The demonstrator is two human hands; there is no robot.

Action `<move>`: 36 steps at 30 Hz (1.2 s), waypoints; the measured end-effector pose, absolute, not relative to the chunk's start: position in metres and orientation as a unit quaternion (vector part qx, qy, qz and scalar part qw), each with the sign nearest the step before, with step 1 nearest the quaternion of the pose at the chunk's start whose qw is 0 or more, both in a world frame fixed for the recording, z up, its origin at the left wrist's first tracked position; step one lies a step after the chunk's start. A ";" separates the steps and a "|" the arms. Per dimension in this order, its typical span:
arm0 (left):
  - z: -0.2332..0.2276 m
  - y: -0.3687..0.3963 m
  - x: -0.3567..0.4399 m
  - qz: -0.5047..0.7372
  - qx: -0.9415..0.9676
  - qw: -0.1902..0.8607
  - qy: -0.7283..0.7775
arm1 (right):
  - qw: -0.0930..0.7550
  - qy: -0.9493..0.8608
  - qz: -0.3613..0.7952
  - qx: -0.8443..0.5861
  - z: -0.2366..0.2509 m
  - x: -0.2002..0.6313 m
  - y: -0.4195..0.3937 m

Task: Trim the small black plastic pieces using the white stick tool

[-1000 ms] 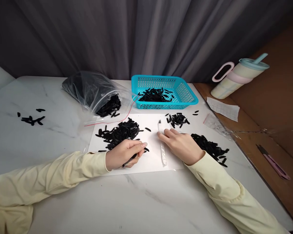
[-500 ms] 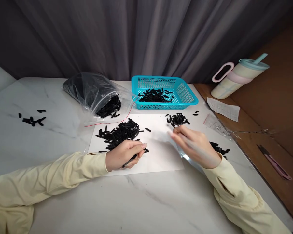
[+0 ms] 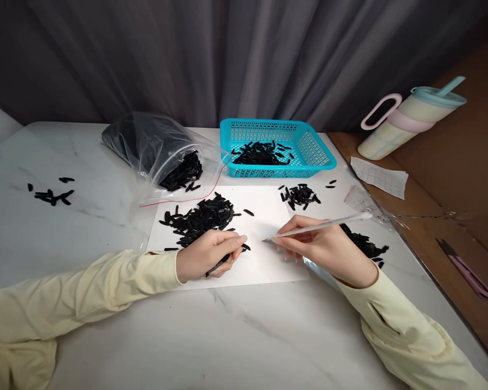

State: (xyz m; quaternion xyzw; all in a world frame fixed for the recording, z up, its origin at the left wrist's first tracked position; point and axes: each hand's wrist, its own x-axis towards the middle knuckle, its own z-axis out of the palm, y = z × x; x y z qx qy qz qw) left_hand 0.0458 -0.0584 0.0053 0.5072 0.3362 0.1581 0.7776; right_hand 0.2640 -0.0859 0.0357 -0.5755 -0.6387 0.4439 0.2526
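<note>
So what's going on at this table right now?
A person in pale yellow sleeves sits at a marble table with small black pieces spread on a white sheet. The left hand rests beside the biggest pile, closed around a few black pieces. The right hand holds a thin clear tool like a pen, its tip pointing toward the left hand. More black pieces lie in a blue basket and spill from a plastic bag behind.
</note>
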 end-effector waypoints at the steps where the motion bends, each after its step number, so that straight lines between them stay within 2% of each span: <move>1: 0.005 -0.059 0.046 0.158 0.509 0.777 0.335 | 0.252 -0.661 0.415 -0.572 0.035 0.263 -0.086; 4: 0.007 -0.059 0.046 0.158 0.517 0.773 0.331 | 0.237 -0.726 0.320 -0.561 0.031 0.262 -0.086; 6: 0.007 -0.059 0.046 0.159 0.523 0.769 0.330 | 0.233 -0.744 0.299 -0.551 0.029 0.260 -0.086; 13: 0.006 -0.062 0.045 0.177 0.574 0.730 0.325 | 0.243 -0.641 0.427 -0.590 0.035 0.253 -0.089; 19: 0.007 -0.065 0.044 0.199 0.647 0.651 0.345 | 0.320 -0.538 0.548 -0.555 0.048 0.248 -0.096; 26: 0.008 -0.066 0.043 0.210 0.669 0.619 0.355 | 0.368 -0.506 0.567 -0.536 0.044 0.242 -0.100; 36: 0.008 -0.066 0.044 0.201 0.660 0.627 0.362 | 0.376 -0.462 0.618 -0.513 0.042 0.245 -0.093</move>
